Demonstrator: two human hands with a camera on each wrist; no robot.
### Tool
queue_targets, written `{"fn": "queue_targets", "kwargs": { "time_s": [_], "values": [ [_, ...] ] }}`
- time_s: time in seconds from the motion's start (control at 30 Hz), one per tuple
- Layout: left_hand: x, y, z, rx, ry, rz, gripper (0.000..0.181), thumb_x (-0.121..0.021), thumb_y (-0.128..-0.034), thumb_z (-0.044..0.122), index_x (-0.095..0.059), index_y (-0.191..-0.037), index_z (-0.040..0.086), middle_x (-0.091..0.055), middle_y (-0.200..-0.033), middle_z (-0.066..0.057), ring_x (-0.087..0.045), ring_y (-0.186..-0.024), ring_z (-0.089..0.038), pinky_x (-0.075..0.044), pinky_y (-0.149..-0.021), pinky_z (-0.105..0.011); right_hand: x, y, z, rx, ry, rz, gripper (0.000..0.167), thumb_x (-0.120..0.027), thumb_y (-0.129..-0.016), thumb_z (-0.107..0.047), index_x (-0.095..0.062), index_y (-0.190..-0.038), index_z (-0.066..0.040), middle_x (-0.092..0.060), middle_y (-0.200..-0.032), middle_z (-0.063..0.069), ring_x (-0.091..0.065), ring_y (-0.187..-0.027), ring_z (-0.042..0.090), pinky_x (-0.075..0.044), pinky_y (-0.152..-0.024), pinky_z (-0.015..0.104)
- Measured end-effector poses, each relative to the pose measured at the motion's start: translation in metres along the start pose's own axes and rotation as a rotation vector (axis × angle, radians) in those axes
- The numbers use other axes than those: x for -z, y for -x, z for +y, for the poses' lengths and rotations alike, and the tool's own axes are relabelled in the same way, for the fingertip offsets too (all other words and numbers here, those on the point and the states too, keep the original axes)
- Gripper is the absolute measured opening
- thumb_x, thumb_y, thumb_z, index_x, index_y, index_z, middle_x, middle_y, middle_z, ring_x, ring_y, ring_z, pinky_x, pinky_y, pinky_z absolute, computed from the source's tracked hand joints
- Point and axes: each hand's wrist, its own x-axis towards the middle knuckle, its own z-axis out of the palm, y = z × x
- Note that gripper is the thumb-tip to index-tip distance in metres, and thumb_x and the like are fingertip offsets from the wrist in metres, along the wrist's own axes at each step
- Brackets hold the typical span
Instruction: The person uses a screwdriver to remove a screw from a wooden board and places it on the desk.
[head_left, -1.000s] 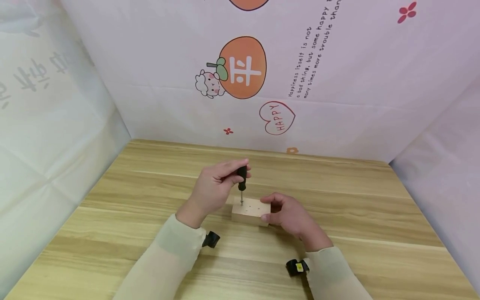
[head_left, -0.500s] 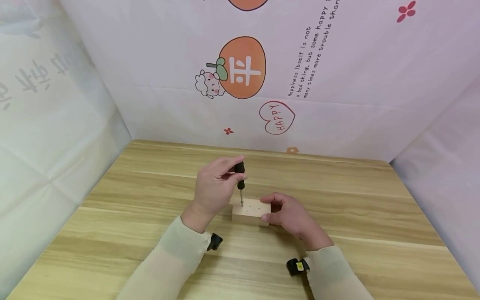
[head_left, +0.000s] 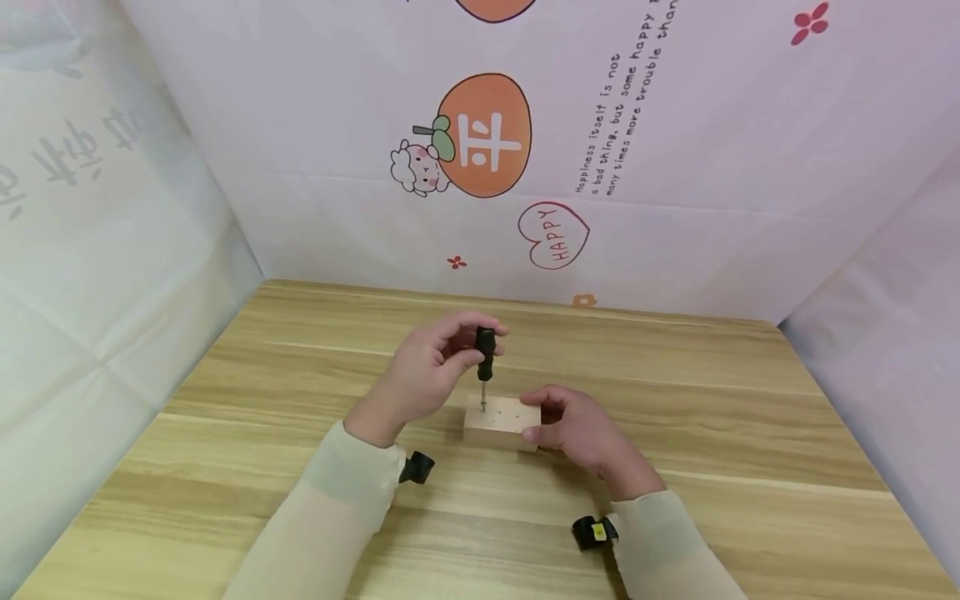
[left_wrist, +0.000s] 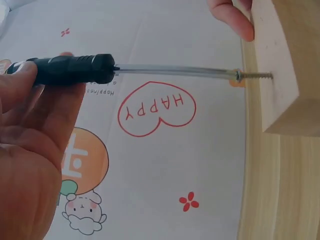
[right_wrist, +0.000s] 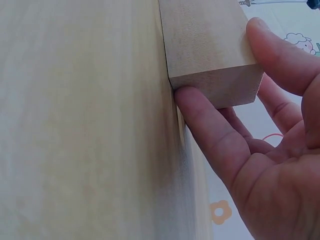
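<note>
My left hand pinches the black handle of a screwdriver between thumb and fingers. The shaft points down, its tip on the head of a screw that stands partly out of a pale wooden block. In the left wrist view the threads show between the screw's head and the block. Several small holes or marks dot the block's top. At the block's right end, my right hand grips it, thumb on the near side and fingers at the far side and end, as the right wrist view also shows.
The block lies on a wood-grain table. A printed white cloth hangs behind the table's back edge, with more white cloth at both sides. A black camera mount sits at the right wrist, another at the left.
My left hand shifted slightly right and rolled inward around the handle, then turned back the other way with the wrist moving left. The screwdriver tip stays on the screw; the right hand and block hold still.
</note>
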Motion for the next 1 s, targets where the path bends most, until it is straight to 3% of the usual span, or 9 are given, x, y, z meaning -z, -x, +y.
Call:
{"fn": "queue_targets", "kwargs": {
  "time_s": [0.13, 0.2, 0.37, 0.53, 0.63, 0.8, 1.0],
  "values": [
    [0.002, -0.001, -0.001, -0.008, -0.014, -0.063, 0.04, -0.052, -0.0995, -0.008, -0.052, -0.132, 0.015, -0.065, -0.122, -0.005, -0.066, -0.105, -0.017, -0.054, -0.091, -0.036, 0.0, -0.001, 0.001, -0.001, -0.008, 0.0, 0.042, -0.086, -0.079, -0.016, -0.072, -0.119, -0.019, -0.065, -0.104, 0.003, -0.057, -0.095, 0.023, -0.049, -0.081, 0.037],
    [0.002, -0.001, -0.003, -0.023, 0.023, -0.061, 0.039, -0.051, -0.0991, -0.01, -0.051, -0.131, 0.013, -0.063, -0.123, -0.005, -0.066, -0.105, -0.02, -0.053, -0.092, -0.038, 0.001, -0.001, 0.002, -0.001, -0.004, -0.002, 0.042, -0.086, -0.079, -0.017, -0.071, -0.119, -0.019, -0.065, -0.105, 0.003, -0.057, -0.095, 0.023, -0.049, -0.081, 0.037],
    [0.0, 0.001, -0.007, -0.022, 0.104, 0.039, 0.036, -0.056, -0.0952, -0.012, -0.059, -0.127, 0.006, -0.066, -0.108, -0.01, -0.069, -0.096, -0.025, -0.056, -0.089, -0.039, 0.001, -0.001, 0.001, -0.003, 0.0, -0.004, 0.042, -0.086, -0.079, -0.017, -0.071, -0.119, -0.019, -0.064, -0.106, 0.003, -0.057, -0.097, 0.023, -0.049, -0.082, 0.037],
    [-0.005, 0.001, -0.009, -0.056, 0.124, 0.144, 0.04, -0.064, -0.0886, -0.013, -0.065, -0.126, -0.002, -0.067, -0.105, -0.018, -0.071, -0.092, -0.03, -0.057, -0.086, -0.04, 0.0, -0.001, 0.0, -0.002, -0.01, -0.004, 0.041, -0.086, -0.079, -0.016, -0.072, -0.118, -0.019, -0.065, -0.106, 0.002, -0.057, -0.097, 0.023, -0.049, -0.082, 0.036],
    [-0.009, -0.001, -0.008, -0.081, 0.084, 0.208, 0.04, -0.07, -0.0841, -0.015, -0.068, -0.122, -0.004, -0.07, -0.101, -0.017, -0.071, -0.087, -0.03, -0.059, -0.081, -0.038, 0.0, -0.001, 0.001, -0.005, -0.015, -0.006, 0.041, -0.086, -0.079, -0.016, -0.072, -0.118, -0.019, -0.065, -0.106, 0.003, -0.057, -0.097, 0.023, -0.049, -0.082, 0.036],
    [-0.013, -0.001, -0.004, -0.118, -0.076, 0.302, 0.041, -0.078, -0.0766, -0.015, -0.072, -0.116, -0.005, -0.072, -0.093, -0.015, -0.072, -0.078, -0.024, -0.06, -0.07, -0.032, 0.0, -0.002, 0.001, -0.006, -0.022, -0.01, 0.042, -0.086, -0.079, -0.016, -0.071, -0.118, -0.019, -0.065, -0.105, 0.004, -0.057, -0.096, 0.023, -0.05, -0.08, 0.036],
    [-0.013, -0.002, 0.001, -0.076, -0.174, 0.266, 0.038, -0.077, -0.0807, -0.01, -0.069, -0.117, -0.003, -0.069, -0.096, -0.01, -0.07, -0.08, -0.017, -0.059, -0.069, -0.03, 0.0, -0.001, 0.001, -0.001, -0.03, -0.014, 0.042, -0.086, -0.079, -0.015, -0.071, -0.119, -0.018, -0.065, -0.105, 0.004, -0.058, -0.096, 0.023, -0.051, -0.079, 0.035]
  ]
}}
